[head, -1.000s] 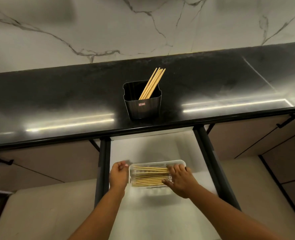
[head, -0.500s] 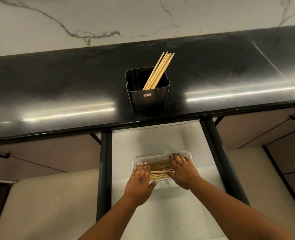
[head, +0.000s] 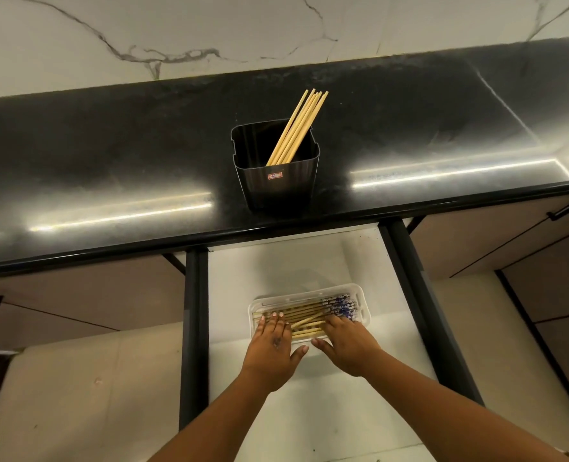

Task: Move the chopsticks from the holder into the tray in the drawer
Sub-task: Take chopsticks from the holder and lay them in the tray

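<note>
1. Down in the open drawer (head: 276, 261), a clear plastic tray (head: 363, 305) lies crosswise on the white drawer floor, and a layer of chopsticks in the tray (head: 305, 311) rests flat inside it, lengthwise, their blue-patterned ends toward the right.
2. One stick near the tray's front lies slightly askew across the others.
3. The left hand (head: 271, 351) is spread flat, palm down, fingers extended onto the left ends of the sticks; it grips nothing.
4. The right hand (head: 350, 345) is likewise flat and unclenched, fingers resting on the sticks just short of the patterned ends, thumb stretched toward the left thumb at the tray's front edge.
5. Both forearms reach in from the bottom of the view.
6. Up on the black counter (head: 109, 155), a black square holder (head: 276, 181) stands near the front edge, directly above the drawer.
7. A bundle of plain chopsticks in the holder (head: 298, 128) leans toward its back right corner, tips projecting above the rim.
8. Behind the counter rises a white marble-veined wall (head: 209, 28).
</note>
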Demonstrator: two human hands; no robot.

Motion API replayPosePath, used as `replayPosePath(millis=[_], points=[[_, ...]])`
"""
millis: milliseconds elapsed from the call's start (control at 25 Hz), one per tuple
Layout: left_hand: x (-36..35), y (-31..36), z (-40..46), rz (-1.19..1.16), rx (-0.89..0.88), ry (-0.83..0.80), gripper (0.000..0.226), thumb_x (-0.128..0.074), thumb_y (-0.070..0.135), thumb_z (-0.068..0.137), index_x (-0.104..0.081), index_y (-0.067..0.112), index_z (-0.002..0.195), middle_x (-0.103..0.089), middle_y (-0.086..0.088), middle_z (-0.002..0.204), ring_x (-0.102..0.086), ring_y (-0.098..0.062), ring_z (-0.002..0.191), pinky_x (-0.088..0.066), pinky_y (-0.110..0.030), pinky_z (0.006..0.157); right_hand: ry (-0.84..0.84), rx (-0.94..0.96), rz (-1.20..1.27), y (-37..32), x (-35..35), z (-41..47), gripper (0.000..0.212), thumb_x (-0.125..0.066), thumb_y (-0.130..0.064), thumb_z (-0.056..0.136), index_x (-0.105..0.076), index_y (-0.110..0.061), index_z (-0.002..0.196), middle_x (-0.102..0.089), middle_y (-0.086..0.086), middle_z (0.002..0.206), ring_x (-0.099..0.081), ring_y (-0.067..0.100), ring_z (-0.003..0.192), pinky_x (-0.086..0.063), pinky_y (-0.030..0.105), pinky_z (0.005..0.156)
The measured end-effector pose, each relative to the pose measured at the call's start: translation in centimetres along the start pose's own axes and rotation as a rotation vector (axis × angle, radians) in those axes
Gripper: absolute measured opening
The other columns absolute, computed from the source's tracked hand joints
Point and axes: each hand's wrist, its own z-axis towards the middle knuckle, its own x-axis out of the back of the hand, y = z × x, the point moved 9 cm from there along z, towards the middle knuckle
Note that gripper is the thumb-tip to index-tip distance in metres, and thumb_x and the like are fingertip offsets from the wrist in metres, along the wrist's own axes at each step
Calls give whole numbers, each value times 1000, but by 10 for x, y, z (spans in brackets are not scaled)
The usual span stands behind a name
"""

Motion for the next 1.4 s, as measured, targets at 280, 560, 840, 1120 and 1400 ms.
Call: replayPosePath(millis=[280,560,840,1120,1400], points=[[-10,-7,2,54,70,-75,86,-7,69,89,-13,10,152,-8,-11,161,2,-27,148,7,-42,119,-14,-27,-11,-1,-7,4,98,3,-79,75,-16,-21,152,-15,-2,161,-10,20,148,-14,44,118],[-12,-20,12,97,102,-159,105,-9,83,77,-8,9,152,-3,-14,160,6,-30,147,13,-40,114,9,-36,-83,-1,1,10,105,6,-81,71,-26,-19,150,-26,2,158,-15,23,147,-12,46,119],[-21,-10,9,25,64,-186,78,-36,53,95,-5,10,151,-3,-10,161,2,-26,148,6,-38,117,10,-62,-98,1,1,11,92,-7,-80,80,-41,-20,141,-40,3,149,-28,24,141,-23,45,116],[-25,-12,14,36,68,-215,77,-37,52,95,-7,9,151,-8,-10,161,-3,-26,148,4,-39,117,-117,-72,-110,6,-16,15,88,-20,-75,86,-24,-16,150,-27,6,157,-27,26,143,-23,45,116],[-13,-10,11,-98,84,-137,71,-36,54,95,-16,15,151,-21,-8,158,-13,-29,146,-7,-41,118,-93,-77,92,8,-4,9,76,-36,-69,88,-40,-15,141,-45,8,143,-44,25,129,-38,41,109]])
